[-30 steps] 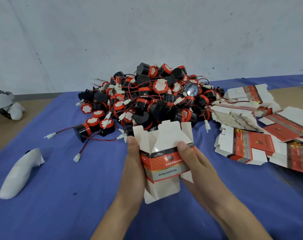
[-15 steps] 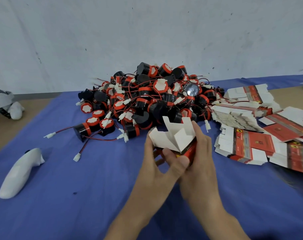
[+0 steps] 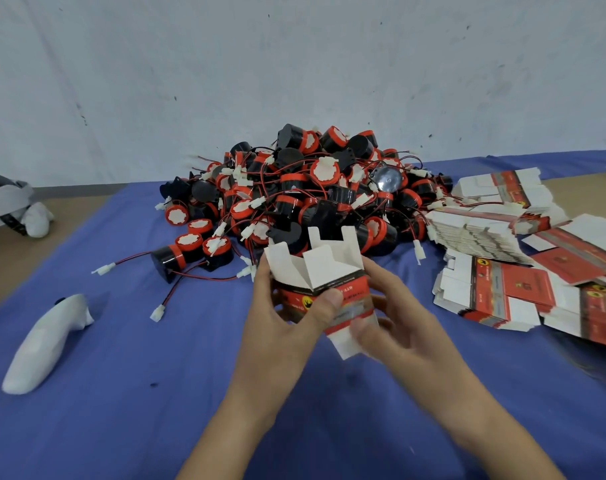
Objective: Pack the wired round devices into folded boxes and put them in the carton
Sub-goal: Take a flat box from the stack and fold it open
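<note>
PACKING BENCH: A person's left hand (image 3: 281,317) and right hand (image 3: 398,327) hold a red-and-white printed box (image 3: 329,282) above a blue cloth (image 3: 156,427), just in front of a pile of wired round devices (image 3: 312,202). The left hand grips the box's left side, thumb laid across the printed front. The right hand, blurred, curls round the right side and lower end. The box is opened into a tube, its upper flaps standing up and apart, with a white flap jutting out below between the hands. No device shows inside it. The black-and-red devices lie heaped, their red leads and white plugs tangled, and a few strays rest on the cloth to the left. Flat boxes (image 3: 495,296) lie in stacks at the right, near the pile. A white controller (image 3: 42,344) lies on the cloth at far left. The carton is not in view.

The step in hand appears to be forming the box, as its lower end looks not yet closed. The next move likely calls for tucking that lower flap shut. One hand must then come free to draw a single device from the heap, its lead clear of its neighbours, and drop it through the open top
</note>
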{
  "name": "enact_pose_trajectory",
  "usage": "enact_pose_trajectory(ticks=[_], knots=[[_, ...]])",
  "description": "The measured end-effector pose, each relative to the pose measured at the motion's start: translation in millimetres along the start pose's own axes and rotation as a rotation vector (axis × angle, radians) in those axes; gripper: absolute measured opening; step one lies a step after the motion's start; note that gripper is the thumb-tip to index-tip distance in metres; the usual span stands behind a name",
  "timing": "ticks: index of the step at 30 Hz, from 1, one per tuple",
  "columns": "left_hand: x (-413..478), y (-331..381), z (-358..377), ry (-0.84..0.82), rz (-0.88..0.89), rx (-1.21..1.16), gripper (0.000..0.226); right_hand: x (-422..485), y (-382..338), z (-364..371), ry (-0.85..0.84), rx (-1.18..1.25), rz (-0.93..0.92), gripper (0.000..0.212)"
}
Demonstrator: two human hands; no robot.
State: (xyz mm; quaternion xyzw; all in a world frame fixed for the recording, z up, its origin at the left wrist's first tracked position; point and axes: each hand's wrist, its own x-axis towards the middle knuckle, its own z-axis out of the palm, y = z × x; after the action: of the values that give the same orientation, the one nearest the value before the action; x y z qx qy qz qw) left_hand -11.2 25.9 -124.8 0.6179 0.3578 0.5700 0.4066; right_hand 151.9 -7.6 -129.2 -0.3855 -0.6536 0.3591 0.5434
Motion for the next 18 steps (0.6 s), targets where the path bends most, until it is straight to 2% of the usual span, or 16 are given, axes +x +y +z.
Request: enact_pose_trajectory(ticks=[4,8,11,15,18], knots=[[0,0,0,-0.082,-0.026,0.031,0.065,1,2,-12,0.148,0.134,0.026,0.047],[-4,1,9,-0.225,-0.055,0.005,0.063,5,0,1,0.129,0.276,0.062,0.038],[-3,2,11,-0.238,-0.065,-0.016,0.054,3,1,17,0.159,0.245,0.024,0.037],[-3,1,10,-0.250,-0.078,-0.054,0.060,4,4,22,0.185,0.207,-0.001,0.044],[-9,1,13,-0.263,-0.101,-0.086,0.050,2,7,23,0.164,0.118,0.001,0.046]])
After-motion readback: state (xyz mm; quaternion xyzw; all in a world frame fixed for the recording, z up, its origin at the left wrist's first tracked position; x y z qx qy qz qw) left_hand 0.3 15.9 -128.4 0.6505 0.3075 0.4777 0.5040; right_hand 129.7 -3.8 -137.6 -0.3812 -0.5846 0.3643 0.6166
